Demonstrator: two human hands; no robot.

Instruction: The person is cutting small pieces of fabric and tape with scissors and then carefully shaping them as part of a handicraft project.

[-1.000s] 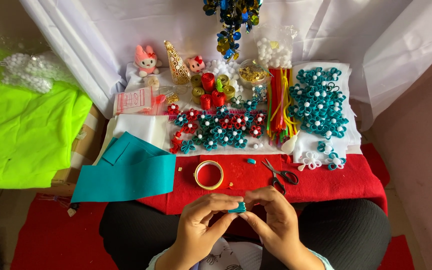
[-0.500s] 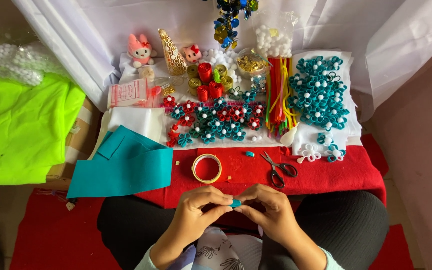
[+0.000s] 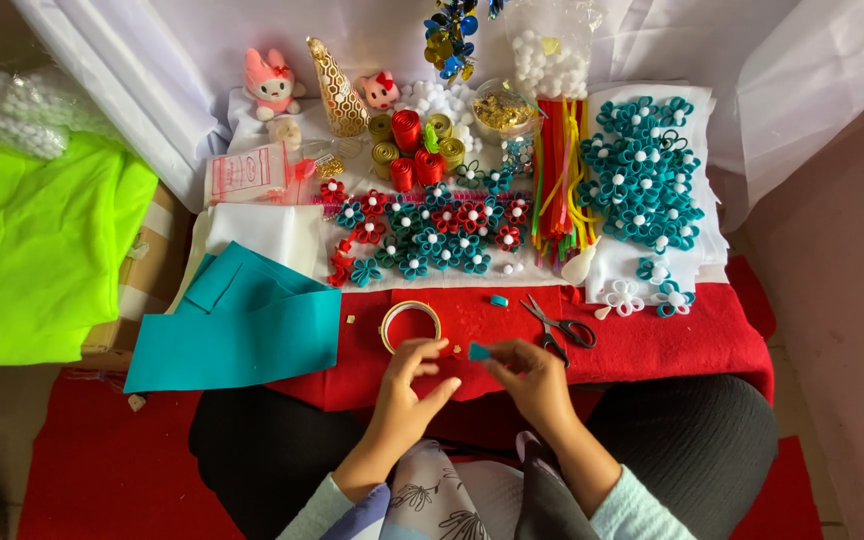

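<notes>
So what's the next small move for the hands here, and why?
Probably bring the left hand back to the small teal felt piece pinched by the right hand: the left fingers are open and apart from it, so shaping it likely needs both.

The tape roll [image 3: 411, 325] is lying just behind the left hand [image 3: 414, 385], with the scissors [image 3: 558, 327] sitting to its right, behind the right hand [image 3: 532, 378]. Folded felt [image 3: 242, 325] is lying to the left. Flowers [image 3: 432, 230] are lying farther back, plush toys [image 3: 270, 84] behind them.
</notes>
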